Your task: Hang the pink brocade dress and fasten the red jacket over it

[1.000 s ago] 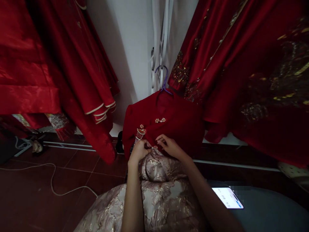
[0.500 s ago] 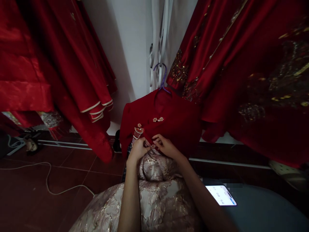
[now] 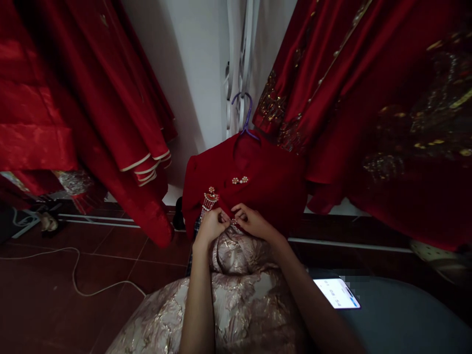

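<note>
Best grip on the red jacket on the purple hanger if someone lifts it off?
Probably the purple hanger at its neck just above the collar, coming from the front: the hook stands exposed above the red jacket, while the left hand and right hand crowd the lower front by the tassel brooch.

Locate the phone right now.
Head view, lower right: the phone lies screen-lit on the grey seat, just right of the right forearm.

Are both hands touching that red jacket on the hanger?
Touching. The head view shows the left hand and right hand pinching the lower edge of the red jacket, fingers meeting at a pearl clasp.
</note>
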